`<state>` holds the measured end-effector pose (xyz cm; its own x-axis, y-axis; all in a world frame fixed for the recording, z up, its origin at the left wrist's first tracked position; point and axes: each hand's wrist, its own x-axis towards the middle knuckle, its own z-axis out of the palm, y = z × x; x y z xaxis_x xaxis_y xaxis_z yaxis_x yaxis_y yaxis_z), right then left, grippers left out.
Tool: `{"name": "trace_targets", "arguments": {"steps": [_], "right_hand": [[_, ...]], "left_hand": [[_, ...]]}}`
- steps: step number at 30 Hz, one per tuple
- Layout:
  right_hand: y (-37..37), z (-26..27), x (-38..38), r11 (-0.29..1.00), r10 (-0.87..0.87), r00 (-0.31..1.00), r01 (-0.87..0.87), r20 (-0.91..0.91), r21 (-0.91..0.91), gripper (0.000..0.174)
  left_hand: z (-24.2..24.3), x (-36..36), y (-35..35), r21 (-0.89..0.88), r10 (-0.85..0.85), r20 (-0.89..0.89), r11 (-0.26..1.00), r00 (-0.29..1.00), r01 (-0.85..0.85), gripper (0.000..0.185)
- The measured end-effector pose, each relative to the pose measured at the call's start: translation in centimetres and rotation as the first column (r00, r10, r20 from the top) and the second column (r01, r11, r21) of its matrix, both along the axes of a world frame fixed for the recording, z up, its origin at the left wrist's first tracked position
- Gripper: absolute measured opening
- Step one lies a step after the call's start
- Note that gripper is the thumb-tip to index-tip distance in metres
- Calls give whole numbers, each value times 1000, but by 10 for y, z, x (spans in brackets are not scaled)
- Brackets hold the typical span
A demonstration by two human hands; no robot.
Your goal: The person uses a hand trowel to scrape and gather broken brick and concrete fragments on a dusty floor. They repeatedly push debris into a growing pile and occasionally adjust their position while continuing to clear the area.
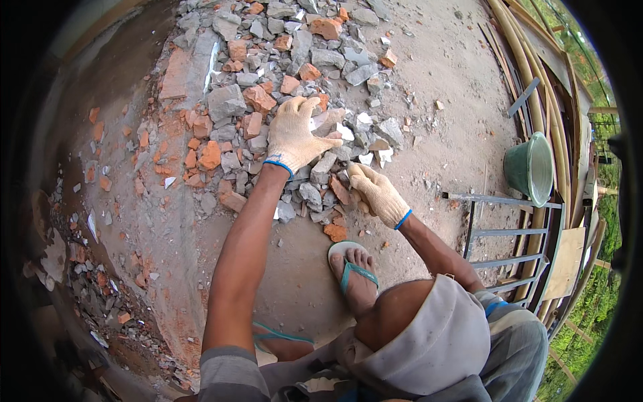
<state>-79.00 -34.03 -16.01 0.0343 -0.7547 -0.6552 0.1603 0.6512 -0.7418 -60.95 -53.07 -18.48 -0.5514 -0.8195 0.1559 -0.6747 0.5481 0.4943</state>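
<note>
My left hand (296,133), in a cream knit glove with a blue cuff edge, is over a heap of broken concrete and brick. Its fingers and thumb are spread beside a greyish-pink rubble chunk (329,121); whether they touch it is unclear. Lower right, my right hand (377,193), gloved alike, has curled fingers at the heap's edge, close to a reddish brick fragment (339,190). Something small and grey shows at its fingertips, but its grip is hard to make out. White-faced shards (345,131) and a grey concrete lump (226,103) lie around the hands.
A green plastic bucket (515,166) stands at the right beside a metal frame with rungs (507,232) and long bamboo poles (537,110). A low broken masonry edge (176,75) runs along the left, with more rubble (108,296) beyond. My sandalled foot (357,266) is just below the heap.
</note>
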Motion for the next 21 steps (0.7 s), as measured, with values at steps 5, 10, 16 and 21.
{"name": "trace_targets", "arguments": {"steps": [5,10,16,21], "right_hand": [[3,9,12,999,-39,999,39,6,-36,31],[7,41,29,999,-25,998,26,57,-25,42],[-20,95,64,992,98,980,-110,-174,-58,55],[-71,123,105,926,303,941,-328,-150,-186,58]], "left_hand": [[0,9,11,-31,53,-92,998,994,-56,99],[4,11,25,-92,149,-324,978,934,-188,94],[36,25,26,-48,292,-415,939,862,-341,104],[62,87,-3,-143,417,-465,835,781,-531,96]]}}
